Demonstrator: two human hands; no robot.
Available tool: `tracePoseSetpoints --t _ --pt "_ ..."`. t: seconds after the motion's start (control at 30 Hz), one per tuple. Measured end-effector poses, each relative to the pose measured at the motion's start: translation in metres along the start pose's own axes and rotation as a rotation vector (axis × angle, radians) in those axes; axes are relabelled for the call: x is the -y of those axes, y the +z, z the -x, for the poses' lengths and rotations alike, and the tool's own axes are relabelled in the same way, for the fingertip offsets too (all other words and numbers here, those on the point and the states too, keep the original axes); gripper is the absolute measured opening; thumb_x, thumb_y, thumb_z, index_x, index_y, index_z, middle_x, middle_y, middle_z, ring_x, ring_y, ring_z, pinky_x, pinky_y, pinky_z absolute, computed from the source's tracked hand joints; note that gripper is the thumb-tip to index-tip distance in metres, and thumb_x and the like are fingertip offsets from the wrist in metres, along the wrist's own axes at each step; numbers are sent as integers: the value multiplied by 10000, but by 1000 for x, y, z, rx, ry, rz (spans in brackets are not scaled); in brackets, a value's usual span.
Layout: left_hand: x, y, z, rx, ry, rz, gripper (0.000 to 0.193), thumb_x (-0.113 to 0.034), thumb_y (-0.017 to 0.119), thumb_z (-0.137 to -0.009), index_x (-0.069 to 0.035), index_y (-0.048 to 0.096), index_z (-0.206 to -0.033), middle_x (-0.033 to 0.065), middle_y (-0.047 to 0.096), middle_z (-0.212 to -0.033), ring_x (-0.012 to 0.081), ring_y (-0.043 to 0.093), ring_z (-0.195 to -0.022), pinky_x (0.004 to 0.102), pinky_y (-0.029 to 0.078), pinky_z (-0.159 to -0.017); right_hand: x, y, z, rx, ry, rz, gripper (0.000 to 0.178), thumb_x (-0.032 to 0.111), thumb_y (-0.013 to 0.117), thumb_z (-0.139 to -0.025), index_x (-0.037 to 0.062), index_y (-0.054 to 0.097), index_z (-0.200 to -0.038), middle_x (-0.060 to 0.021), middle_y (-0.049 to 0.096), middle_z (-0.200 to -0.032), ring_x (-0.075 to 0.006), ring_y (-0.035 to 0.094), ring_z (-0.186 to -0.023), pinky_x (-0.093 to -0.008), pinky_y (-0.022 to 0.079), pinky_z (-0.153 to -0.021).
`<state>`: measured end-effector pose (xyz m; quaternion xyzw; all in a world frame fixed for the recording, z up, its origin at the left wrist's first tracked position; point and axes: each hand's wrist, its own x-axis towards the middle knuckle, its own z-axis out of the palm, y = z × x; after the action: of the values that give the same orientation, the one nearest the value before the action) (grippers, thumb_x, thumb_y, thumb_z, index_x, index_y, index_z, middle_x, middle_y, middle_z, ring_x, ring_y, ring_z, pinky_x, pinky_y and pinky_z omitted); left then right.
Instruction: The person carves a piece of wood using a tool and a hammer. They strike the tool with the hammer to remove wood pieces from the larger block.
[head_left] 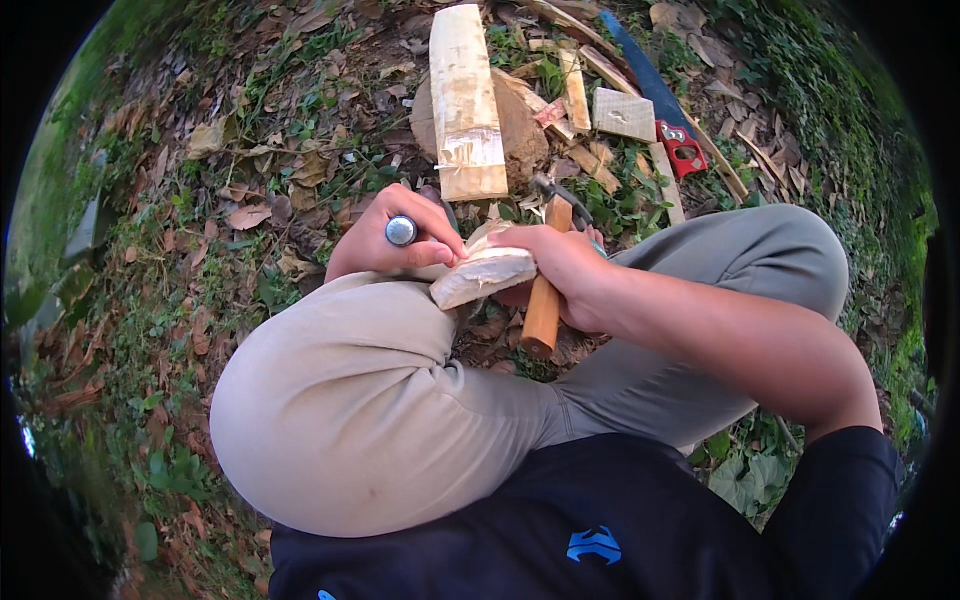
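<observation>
My left hand (pixel 392 232) is closed round a chisel (pixel 401 231) with a round metal cap on its handle end. Its blade is mostly hidden by my fingers. A pale, rough-cut piece of wood (pixel 484 278) rests by my left knee, with my left fingertips touching its edge. On its other side my right hand (pixel 575 268) is closed round a hammer (pixel 545 312), and the fingers also press against the wood. The hammer's wooden handle points down toward me and its dark head lies beyond the hand.
A long pale board (pixel 466 100) lies over a round log stump (pixel 525 135) ahead. Right of it are a square wood block (pixel 624 114), several offcuts and a handsaw (pixel 655 90) with a red handle (pixel 682 150). Leaves and grass cover the ground; my bent legs (pixel 330 400) frame the work.
</observation>
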<state>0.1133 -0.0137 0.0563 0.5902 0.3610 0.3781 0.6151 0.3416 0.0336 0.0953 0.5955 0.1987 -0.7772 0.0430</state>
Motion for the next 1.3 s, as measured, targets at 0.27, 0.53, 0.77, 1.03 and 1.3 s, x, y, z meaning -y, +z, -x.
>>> tracePoseSetpoints --t 0.27,0.53,0.77,1.03,1.3 --pt "11 -11 33 -470 10 55 220 -132 672 -844 -12 651 -661 32 605 -608 67 490 -494 240 336 -443 -5 5 36 -20 70 17 299 179 653 -931 -23 594 -1142 -112 698 -980 -196 681 -796 -347 536 -694" --pt "8 -26 23 -736 167 74 297 -146 672 -912 -44 584 -647 -10 521 -569 49 432 -461 225 341 -440 -5 9 26 12 -18 -42 286 135 633 -939 -34 571 -1161 -133 686 -998 -212 689 -847 -369 552 -752" --pt "-8 -20 -12 -748 115 -41 377 -250 614 -999 -106 472 -682 -44 393 -538 61 367 -468 251 358 -491 -19 15 -6 -3 -68 -145 356 118 653 -919 -109 525 -1161 -158 652 -1017 -243 675 -841 -401 542 -743" --pt "-18 -26 -37 -630 242 -131 388 -374 600 -994 -102 469 -751 -53 408 -591 57 400 -498 257 384 -511 -52 34 -27 -96 -123 -145 264 154 586 -985 -28 516 -1162 -88 636 -1027 -174 649 -865 -357 540 -767" --pt "-20 -31 -41 -635 461 130 396 -386 688 -940 -72 533 -756 -35 466 -587 71 463 -508 251 406 -496 -5 19 56 -119 64 -228 243 184 588 -996 17 472 -1129 -63 574 -940 -153 613 -723 -293 577 -680"
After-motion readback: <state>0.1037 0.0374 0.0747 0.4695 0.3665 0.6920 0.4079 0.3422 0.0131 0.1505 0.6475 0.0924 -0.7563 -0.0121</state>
